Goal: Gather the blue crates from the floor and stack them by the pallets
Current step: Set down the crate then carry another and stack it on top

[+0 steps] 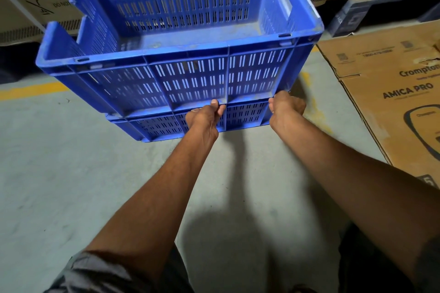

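A large blue slotted crate (185,38) sits on top of a second blue crate (164,126), of which only the lower front strip shows. The stack is on the grey concrete floor in front of me. My left hand (204,115) grips the near bottom edge of the upper crate near its middle, thumb on the front wall. My right hand (287,107) grips the same edge at the near right corner, fingers curled underneath. The upper crate is empty inside.
A flattened cardboard box (390,93) lies on the floor at right. Stacked cartons (40,0) line the back wall, and a dark pallet (357,14) stands at the back right. A yellow floor line (31,90) runs at left.
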Demonstrator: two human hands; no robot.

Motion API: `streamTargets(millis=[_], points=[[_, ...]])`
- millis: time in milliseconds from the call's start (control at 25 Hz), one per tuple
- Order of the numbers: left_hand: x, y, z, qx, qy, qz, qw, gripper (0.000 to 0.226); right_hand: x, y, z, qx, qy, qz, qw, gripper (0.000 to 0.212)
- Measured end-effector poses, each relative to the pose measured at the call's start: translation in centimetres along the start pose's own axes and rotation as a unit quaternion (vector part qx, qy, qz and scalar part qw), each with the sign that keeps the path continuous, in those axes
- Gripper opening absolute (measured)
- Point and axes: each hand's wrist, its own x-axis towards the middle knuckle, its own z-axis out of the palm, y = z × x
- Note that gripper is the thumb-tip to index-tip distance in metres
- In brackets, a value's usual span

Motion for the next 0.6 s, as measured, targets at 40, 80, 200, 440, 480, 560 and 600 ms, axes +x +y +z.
streamTargets(millis=[40, 80, 200, 440, 480, 560, 600], points=[[0.1, 0.1, -0.1, 0.002, -0.004, -0.002, 1.000, 0.034, 0.0, 0.1, 0.0, -0.002, 0.002, -0.003, 1.000, 0.014], [0.2, 0.2, -0.2, 0.009, -0.009, -0.005, 1.000, 0.031, -0.2, 0.3, 0.2, -0.006, 0.010, -0.013, 1.000, 0.015], [0.6, -0.2, -1.2, 0.033, -0.018, 0.005, 0.999, 0.017, -1.5, 2.2, 1.3, -0.026, 0.035, -0.029, 0.999, 0.027], [1.8, 0.5, -3.5, 0.018, 0.036, 0.071, 0.997, 0.028, -5.3, 4.6, 4.3, -0.015, -0.163, 0.047, 0.985, 0.033], [2.1, 0.7, -3.7, 0.022, 0.029, 0.071, 0.997, 0.024, -5.2, 4.6, 4.6, -0.015, -0.162, 0.045, 0.986, 0.031], [2.2, 0.9, -3.9, 0.025, 0.022, 0.064, 0.997, 0.026, -4.9, 4.7, 4.7, -0.019, -0.156, 0.041, 0.987, 0.024], [2.3, 0.9, -4.0, 0.025, 0.026, 0.059, 0.998, 0.028, -5.0, 4.5, 4.4, -0.012, -0.155, 0.042, 0.987, 0.023]])
